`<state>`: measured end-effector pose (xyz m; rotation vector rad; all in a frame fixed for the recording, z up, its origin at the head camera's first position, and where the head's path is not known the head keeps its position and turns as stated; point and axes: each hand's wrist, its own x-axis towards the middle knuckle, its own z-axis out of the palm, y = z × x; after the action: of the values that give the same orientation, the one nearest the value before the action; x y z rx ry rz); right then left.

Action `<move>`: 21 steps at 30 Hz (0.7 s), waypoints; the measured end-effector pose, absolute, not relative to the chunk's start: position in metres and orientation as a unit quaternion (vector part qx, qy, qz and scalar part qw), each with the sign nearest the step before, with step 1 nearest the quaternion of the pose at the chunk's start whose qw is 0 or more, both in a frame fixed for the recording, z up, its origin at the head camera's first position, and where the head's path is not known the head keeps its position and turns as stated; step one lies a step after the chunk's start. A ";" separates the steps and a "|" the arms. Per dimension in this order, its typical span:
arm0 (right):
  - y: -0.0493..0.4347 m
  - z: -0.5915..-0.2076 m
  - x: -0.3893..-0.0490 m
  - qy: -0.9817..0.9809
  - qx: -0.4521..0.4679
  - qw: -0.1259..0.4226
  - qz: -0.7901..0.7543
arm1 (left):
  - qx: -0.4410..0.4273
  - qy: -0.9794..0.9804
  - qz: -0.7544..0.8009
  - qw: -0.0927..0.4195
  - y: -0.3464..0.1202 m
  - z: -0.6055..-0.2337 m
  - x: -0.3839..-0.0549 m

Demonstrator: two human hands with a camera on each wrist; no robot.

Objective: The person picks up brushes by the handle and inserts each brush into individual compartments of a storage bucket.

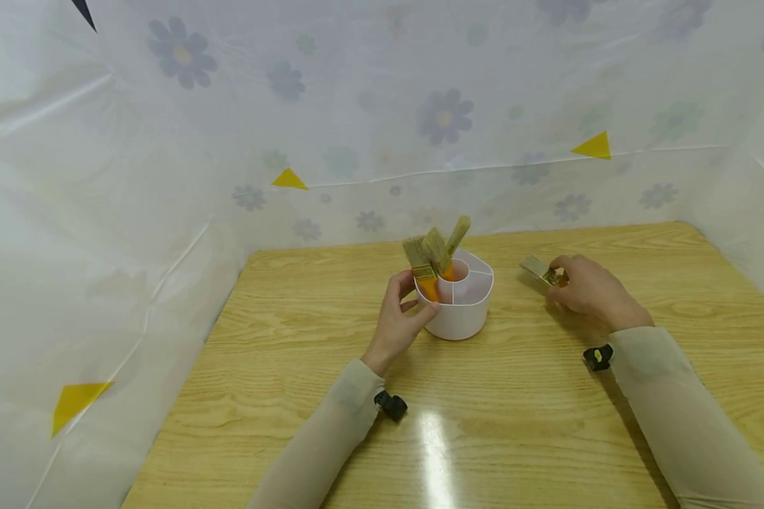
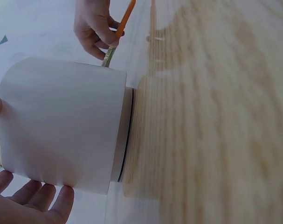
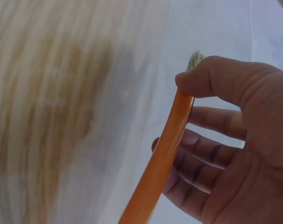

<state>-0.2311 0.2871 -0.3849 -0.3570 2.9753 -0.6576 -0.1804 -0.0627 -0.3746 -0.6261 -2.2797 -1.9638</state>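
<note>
My left hand (image 1: 395,324) holds the left side of a white divided organizer (image 1: 457,322), with its thumb at the near rim and its fingers along the wall. The organizer stands upright on the table. Three paintbrushes (image 1: 460,232) lean in its left and centre compartments, bristles up; orange handles show on some. To the right, my right hand (image 1: 592,288) pinches another paintbrush (image 3: 157,172) between thumb and fingers near its ferrule. That brush is above the table, bristles pointing left in the head view, and its orange handle shows in the right wrist view.
The wood-grain table (image 1: 280,353) reaches back to a pale flowered sheet (image 1: 369,127) that surrounds its left, far and right sides. Yellow tape pieces (image 1: 76,403) are stuck on the sheet. Each wrist wears a small black device (image 1: 391,406).
</note>
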 end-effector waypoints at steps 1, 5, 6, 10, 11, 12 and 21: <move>0.287 -0.385 -0.231 0.969 -0.116 0.035 -0.213 | -0.204 -0.742 -0.638 0.033 -0.063 -0.374 -0.180; 0.285 -0.383 -0.230 0.970 -0.118 0.032 -0.210 | -0.205 -0.740 -0.639 0.030 -0.063 -0.374 -0.180; 0.285 -0.383 -0.230 0.970 -0.120 0.031 -0.209 | -0.205 -0.741 -0.639 0.029 -0.063 -0.374 -0.180; 0.283 -0.380 -0.228 0.971 -0.114 0.033 -0.208 | -0.204 -0.739 -0.641 0.029 -0.063 -0.374 -0.180; 0.282 -0.380 -0.228 0.971 -0.111 0.032 -0.210 | -0.204 -0.739 -0.642 0.030 -0.063 -0.374 -0.180; 0.281 -0.379 -0.227 0.971 -0.107 0.033 -0.211 | -0.205 -0.738 -0.642 0.030 -0.063 -0.374 -0.180; 0.278 -0.375 -0.225 0.968 -0.093 0.014 -0.232 | -0.210 -0.734 -0.645 0.034 -0.063 -0.375 -0.180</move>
<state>-0.2249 0.2775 -0.3751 -0.2886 3.0151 -0.7223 -0.1800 -0.0629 -0.3751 -0.6471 -2.2584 -1.9828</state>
